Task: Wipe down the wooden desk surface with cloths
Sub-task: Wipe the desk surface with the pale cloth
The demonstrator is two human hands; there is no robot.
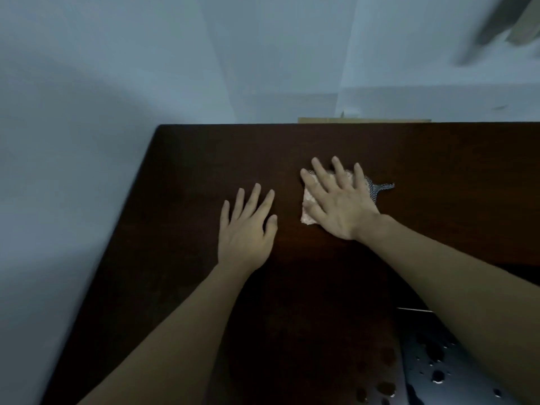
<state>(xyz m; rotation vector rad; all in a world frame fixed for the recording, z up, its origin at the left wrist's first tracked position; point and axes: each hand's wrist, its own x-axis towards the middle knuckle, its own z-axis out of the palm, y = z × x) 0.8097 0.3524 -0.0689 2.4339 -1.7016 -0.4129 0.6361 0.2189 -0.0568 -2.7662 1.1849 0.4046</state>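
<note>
Head view, looking down: dark brown wooden desk surface (204, 171) filling the middle of the frame, pale wall behind and to the left. Pressed flat under the right hand (339, 203), a small pinkish-white cloth (309, 211) with a grey mesh-patterned corner (380, 188) poking out to the right of the little finger. Right fingers (321, 173) straight and spread, pointing away and slightly left, palm bearing down on the fabric rather than pinching it. Cloth lying directly beneath those fingers, toward the far middle of the desk, its exposed edge trailing leftward past the thumb. Just beside it to the left, not touching it, the left hand (248, 226), also flat with fingers straight and loosely fanned, apparently resting on or just above bare wood, holding nothing; contact with the surface hard to confirm. Only one cloth visible. Nearer hand to the cloth plainly the right; likely next stroke a sweep across the uncovered wood to the left or toward the near edge. Bottom right: dark droplets or spots (385, 387) on the near desk edge and on a grey speckled surface (438, 372) beside it, nature unclear.
</note>
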